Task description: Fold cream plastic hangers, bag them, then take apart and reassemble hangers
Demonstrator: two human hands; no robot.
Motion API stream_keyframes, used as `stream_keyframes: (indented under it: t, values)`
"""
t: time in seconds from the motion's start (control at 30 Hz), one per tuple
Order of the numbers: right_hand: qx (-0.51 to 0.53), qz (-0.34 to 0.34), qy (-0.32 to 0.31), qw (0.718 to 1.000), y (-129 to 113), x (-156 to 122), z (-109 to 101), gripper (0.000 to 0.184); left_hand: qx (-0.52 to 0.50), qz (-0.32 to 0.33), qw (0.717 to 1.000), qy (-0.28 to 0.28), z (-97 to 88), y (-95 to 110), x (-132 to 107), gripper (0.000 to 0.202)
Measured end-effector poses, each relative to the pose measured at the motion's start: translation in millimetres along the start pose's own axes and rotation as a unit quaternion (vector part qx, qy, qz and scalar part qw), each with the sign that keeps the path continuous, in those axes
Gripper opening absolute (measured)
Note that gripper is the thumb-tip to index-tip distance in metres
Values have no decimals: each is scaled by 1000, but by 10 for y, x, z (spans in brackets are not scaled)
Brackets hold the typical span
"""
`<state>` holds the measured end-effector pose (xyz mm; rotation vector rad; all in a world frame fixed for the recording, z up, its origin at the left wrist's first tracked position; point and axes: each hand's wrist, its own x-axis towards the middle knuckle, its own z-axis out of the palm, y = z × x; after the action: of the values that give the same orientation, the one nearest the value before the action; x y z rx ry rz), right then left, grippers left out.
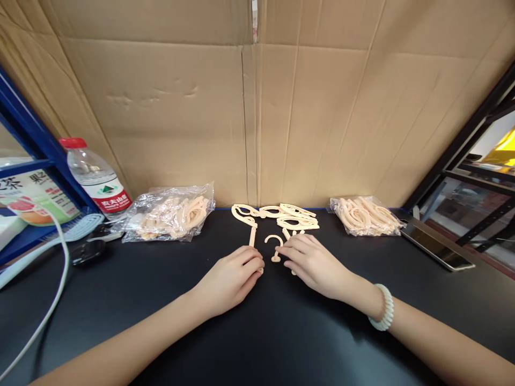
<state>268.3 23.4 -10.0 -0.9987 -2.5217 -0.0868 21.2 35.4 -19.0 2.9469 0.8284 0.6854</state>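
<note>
My left hand (237, 276) is closed over a slim beige plastic hanger bar (252, 236); one end shows past the fingers and another below them. My right hand (316, 262) is palm down, its fingers bent and slightly apart above several beige bars, which it partly covers. One fingertip touches or nearly touches the stem of a small beige hanger hook (274, 239), which lies between the hands. Behind the hands are curved beige hanger arms (298, 222), and a further curved arm (244, 215) meets the upper end of the bar on the left.
A clear bag of beige parts (173, 217) lies left, another bag (364, 216) right. Beside the right bag is a phone (436, 246). At far left stand a red-capped water bottle (94, 174), a pale brush (86, 228) and a white cable (60, 284). Cardboard (181, 123) rises behind the black table (257, 338).
</note>
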Motion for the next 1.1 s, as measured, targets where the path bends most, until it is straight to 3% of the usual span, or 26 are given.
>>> stream_keyframes:
  t: [0.17,0.3,0.53,0.73,0.9,1.1]
  values:
    - [42,29,-10,999,115,-121,-174,19,0,8,1000,22,-4,3,-14,16]
    - [42,21,-46,998,116,-135,-153,15,-7,8,1000,23,0,-2,-12,16]
    - [35,51,-42,997,245,-138,-272,27,-7,14,999,29,11,-2,5,16]
    - [69,89,-110,988,380,-187,-421,42,-9,16,999,30,-2,8,-9,16]
    - [88,106,-150,979,398,-178,-396,31,-11,19,999,32,-5,18,0,17]
    - [138,93,-144,976,403,-171,-460,29,-15,16,999,36,1,17,6,18]
